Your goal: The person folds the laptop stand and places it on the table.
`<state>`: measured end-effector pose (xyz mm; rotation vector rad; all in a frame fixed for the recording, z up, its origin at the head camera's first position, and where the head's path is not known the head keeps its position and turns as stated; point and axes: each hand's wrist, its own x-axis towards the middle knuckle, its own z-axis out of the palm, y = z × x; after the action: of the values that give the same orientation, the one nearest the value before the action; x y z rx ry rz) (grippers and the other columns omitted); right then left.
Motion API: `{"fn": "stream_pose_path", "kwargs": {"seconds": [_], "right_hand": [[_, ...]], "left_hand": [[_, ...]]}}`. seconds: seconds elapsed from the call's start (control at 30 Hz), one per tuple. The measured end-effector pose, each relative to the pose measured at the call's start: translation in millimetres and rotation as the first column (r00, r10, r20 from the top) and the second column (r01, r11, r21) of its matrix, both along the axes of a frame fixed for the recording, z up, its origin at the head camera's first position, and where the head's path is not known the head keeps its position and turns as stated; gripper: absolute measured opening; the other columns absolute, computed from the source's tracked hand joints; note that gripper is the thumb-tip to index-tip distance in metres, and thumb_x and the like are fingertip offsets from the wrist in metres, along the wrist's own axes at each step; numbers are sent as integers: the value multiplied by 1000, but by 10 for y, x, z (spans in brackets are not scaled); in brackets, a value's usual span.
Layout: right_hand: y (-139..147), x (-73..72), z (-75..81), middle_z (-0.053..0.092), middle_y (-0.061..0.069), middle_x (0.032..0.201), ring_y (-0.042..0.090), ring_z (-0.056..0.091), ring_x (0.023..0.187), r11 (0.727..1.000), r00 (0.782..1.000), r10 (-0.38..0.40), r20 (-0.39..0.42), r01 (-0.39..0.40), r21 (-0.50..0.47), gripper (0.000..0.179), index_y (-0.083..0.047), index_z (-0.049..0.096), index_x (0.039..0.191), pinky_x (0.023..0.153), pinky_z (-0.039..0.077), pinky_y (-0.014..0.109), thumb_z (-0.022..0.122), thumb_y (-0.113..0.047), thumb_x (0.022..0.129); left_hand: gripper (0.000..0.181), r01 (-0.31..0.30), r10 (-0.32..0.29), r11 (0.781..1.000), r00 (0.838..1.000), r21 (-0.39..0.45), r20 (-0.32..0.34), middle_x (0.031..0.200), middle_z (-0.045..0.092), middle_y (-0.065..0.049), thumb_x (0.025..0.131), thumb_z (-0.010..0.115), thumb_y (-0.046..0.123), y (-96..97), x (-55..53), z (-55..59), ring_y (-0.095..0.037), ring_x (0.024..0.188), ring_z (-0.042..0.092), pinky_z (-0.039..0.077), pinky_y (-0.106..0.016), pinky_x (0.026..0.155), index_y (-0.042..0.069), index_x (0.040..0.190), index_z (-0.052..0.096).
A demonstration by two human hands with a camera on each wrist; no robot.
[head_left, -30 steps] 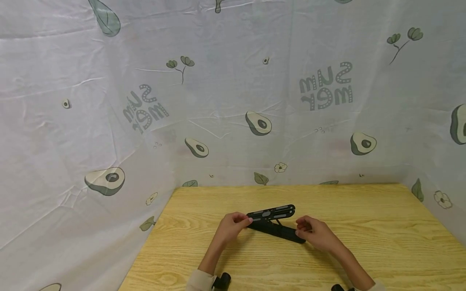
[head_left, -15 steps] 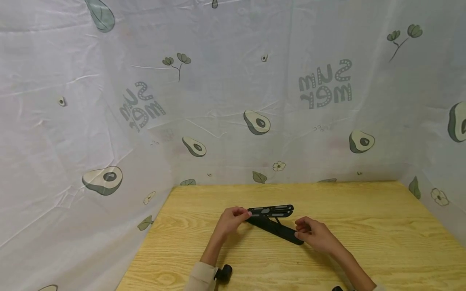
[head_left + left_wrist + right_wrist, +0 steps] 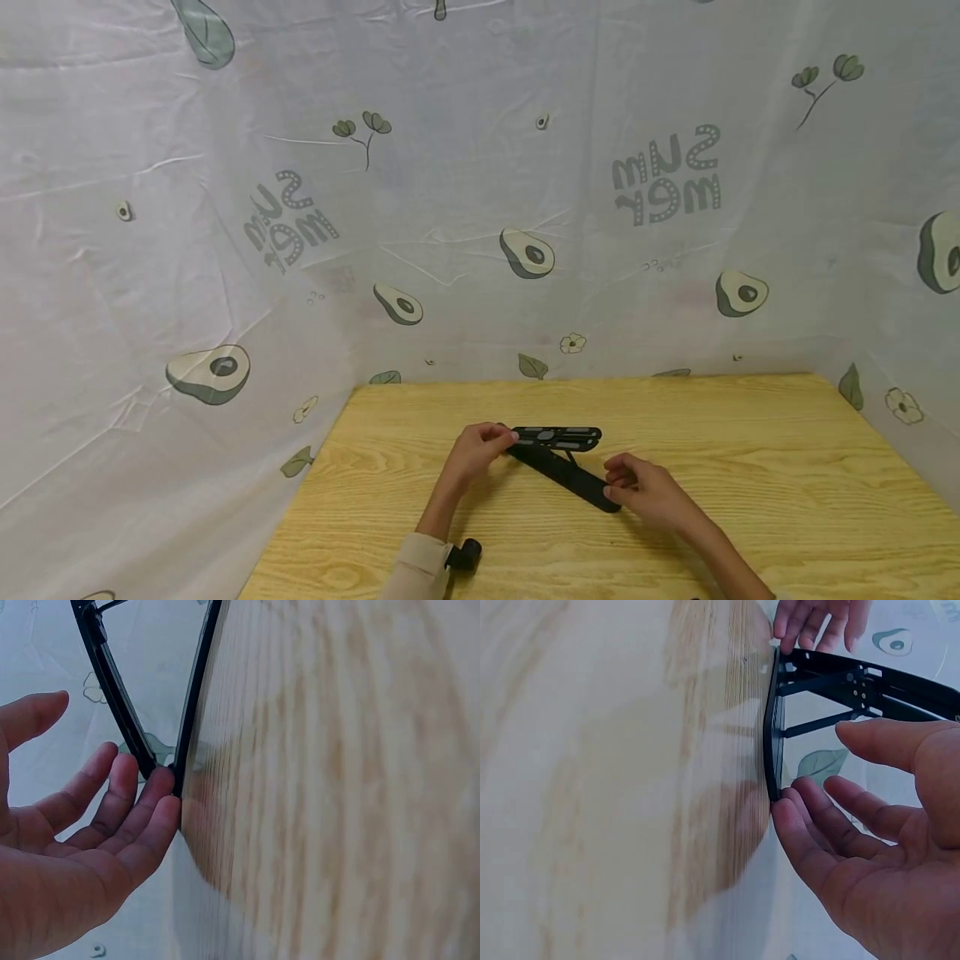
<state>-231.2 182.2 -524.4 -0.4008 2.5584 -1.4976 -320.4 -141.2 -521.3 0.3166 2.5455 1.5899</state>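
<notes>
A black folding laptop stand (image 3: 564, 475) rests on the wooden table, its slotted top plate (image 3: 557, 437) raised at an angle above the base on thin struts. In the left wrist view, the fingertips of my left hand (image 3: 90, 847) touch the hinged end, with the thumb held apart. My right hand (image 3: 885, 832) has its fingertips against the opposite end of the base, as the right wrist view shows. Its thumb stays off the stand. Neither hand curls round it. The two plates (image 3: 120, 697) form a narrow V in the left wrist view.
The wood-grain table (image 3: 720, 467) extends around the stand on all sides. A pale curtain (image 3: 450, 192) printed with avocados and leaves hangs behind it and at both sides. A black wrist-worn device (image 3: 467, 556) sits at the left cuff.
The stand has turned clockwise on the table: its left end shifted away from me, its right end slightly nearer. My left hand moved a little forward with it; the right moved slightly.
</notes>
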Motion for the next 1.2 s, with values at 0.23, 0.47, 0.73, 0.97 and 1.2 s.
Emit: {"fn": "stream_pose_path", "kwargs": {"seconds": [0.23,0.47,0.73,0.97,1.2], "right_hand": [[-17,31,-20,70,19,121,25,70,106,1000,1000,24,-6,-24,-9,44,10,60,135,83,61,28,73,-15,102],[-30,65,-5,70,19,120,25,70,106,999,999,39,-11,-39,-18,45,11,59,136,83,61,30,73,-15,102],[-57,99,-15,72,16,116,25,71,103,998,998,60,-34,-60,2,42,10,61,132,82,61,28,74,-15,101],[-87,135,-4,71,15,116,23,70,103,997,997,76,-22,-76,-11,41,9,62,132,82,61,28,75,-15,100],[-112,168,13,70,16,116,18,69,102,996,996,84,-8,-84,-18,41,9,62,132,81,60,26,74,-14,101]], "left_hand": [[33,-14,14,1000,1000,10,10,110,77,-8,101,75,41,11,-31,-10,-23,101,68,59,-39,88,10,111,78],[34,-5,4,999,1000,34,4,112,77,-11,102,74,39,31,-58,-19,-25,104,69,60,-43,91,7,113,77],[39,3,-3,999,1000,35,8,114,77,-10,102,74,43,41,-75,-27,-25,105,70,60,-47,94,7,116,77],[39,26,-26,998,1000,61,-5,113,76,-12,102,73,42,47,-101,-29,-31,107,71,61,-47,95,5,117,77],[38,46,-46,994,999,101,2,115,76,-14,104,72,38,60,-112,-15,-38,112,71,60,-51,102,4,117,76]]}}
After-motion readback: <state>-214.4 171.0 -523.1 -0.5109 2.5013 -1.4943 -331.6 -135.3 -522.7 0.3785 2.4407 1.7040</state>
